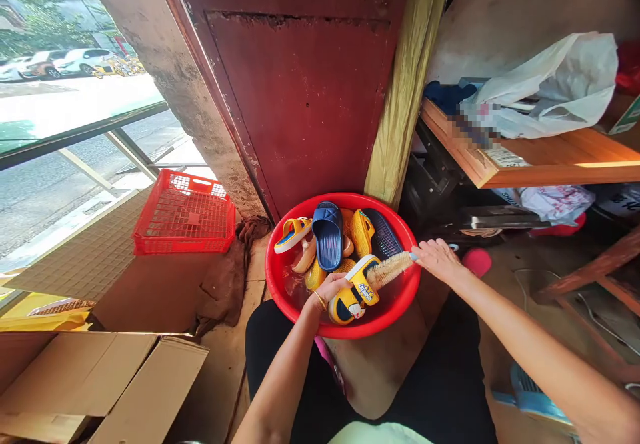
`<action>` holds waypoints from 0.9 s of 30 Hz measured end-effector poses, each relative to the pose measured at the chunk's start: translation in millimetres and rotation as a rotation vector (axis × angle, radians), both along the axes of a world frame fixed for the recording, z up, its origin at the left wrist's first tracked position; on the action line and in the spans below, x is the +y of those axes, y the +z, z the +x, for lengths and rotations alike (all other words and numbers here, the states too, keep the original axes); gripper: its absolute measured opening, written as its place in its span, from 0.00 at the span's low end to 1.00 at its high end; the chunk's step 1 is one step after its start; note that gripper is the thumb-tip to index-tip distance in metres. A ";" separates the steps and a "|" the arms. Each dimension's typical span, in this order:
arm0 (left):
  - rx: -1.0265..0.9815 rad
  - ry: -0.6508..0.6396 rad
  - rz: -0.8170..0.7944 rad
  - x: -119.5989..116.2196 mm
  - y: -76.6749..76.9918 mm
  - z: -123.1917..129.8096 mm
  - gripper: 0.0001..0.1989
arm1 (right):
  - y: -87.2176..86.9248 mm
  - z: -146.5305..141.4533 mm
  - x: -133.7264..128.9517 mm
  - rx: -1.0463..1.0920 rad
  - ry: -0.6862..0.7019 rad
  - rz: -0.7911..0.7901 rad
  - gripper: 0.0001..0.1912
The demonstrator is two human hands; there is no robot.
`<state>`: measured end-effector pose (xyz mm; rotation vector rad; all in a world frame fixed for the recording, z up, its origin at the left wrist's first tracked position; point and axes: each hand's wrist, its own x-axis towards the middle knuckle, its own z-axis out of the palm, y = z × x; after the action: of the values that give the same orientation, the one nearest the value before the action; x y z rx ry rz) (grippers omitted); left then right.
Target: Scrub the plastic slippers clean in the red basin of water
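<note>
My left hand is closed around the side of a yellow and dark blue child's sandal, holding it over the near side of a red basin. In my right hand is the handle end of a scrubbing brush; its pale bristles reach into the sandal's opening. Inside the basin lie a navy slide slipper, a yellow slipper, a dark slipper and a yellow-blue sandal. Other tan and yellow footwear beneath them is partly hidden.
A red plastic crate stands to the left, with an open cardboard box nearer. Behind the basin is a dark red door. A wooden shelf with a white plastic bag juts out at the right.
</note>
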<state>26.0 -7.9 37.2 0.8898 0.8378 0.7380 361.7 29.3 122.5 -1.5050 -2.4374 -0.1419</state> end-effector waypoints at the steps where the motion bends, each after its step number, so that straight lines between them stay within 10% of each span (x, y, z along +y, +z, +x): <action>1: 0.013 0.000 0.001 0.1 -1.5 0.1 0.19 | 0.7 -1.4 -1.3 -0.036 -0.002 -0.017 0.12; 10: 0.064 0.019 -0.024 3.0 -9.5 0.6 0.19 | -52.3 -55.6 -13.0 -0.147 0.100 0.078 0.15; 18: 0.084 0.111 0.001 5.9 1.1 -0.7 0.17 | -22.7 26.3 12.1 -0.305 -0.094 0.227 0.15; 27: 0.352 0.031 0.117 5.6 -1.6 1.6 0.11 | -35.5 -16.1 -15.8 -0.230 -0.113 0.082 0.16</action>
<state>27.5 -2.3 35.6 1.1332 1.1299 0.6713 345.6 13.5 87.0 -1.6719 -2.4819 -0.4559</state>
